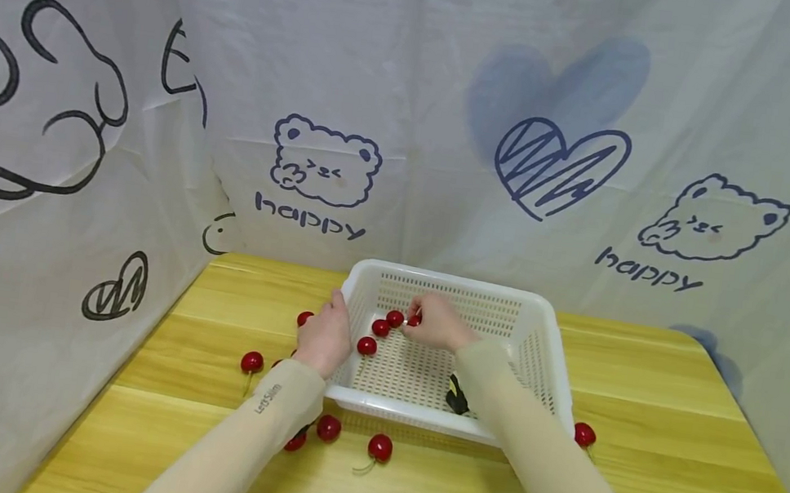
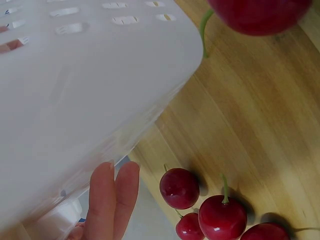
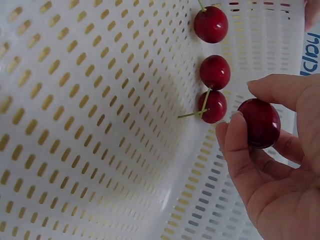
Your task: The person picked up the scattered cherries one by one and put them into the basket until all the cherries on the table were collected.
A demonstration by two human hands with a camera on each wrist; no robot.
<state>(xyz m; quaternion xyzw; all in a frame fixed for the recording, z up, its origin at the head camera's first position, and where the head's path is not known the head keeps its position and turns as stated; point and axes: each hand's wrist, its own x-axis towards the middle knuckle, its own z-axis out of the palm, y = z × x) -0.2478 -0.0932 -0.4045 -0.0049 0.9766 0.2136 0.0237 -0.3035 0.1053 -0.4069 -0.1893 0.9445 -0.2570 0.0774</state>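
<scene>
White plastic is the material of the perforated basket [image 1: 411, 417], which stands on the wooden surface [image 1: 685, 414]. The right hand [image 1: 439, 323] is inside it, toward the far wall, and its thumb and fingers are bent narrowly around one dark red cherry [image 3: 258, 125]. Three other cherries [image 3: 215, 72] lie in the basket in a loose row, to the left of this hand in the head view; the nearest one is just beside its fingertips. The left hand [image 1: 324, 338] is at the left side of the basket, with two fingers extended straight at the outer wall; whether the thumb presses the rim, I cannot tell. Several loose cherries [image 2: 222, 217] lie outside, near this left hand, and more are before the near wall, while a single one [image 1: 584, 434] rests beside the right near corner.
</scene>
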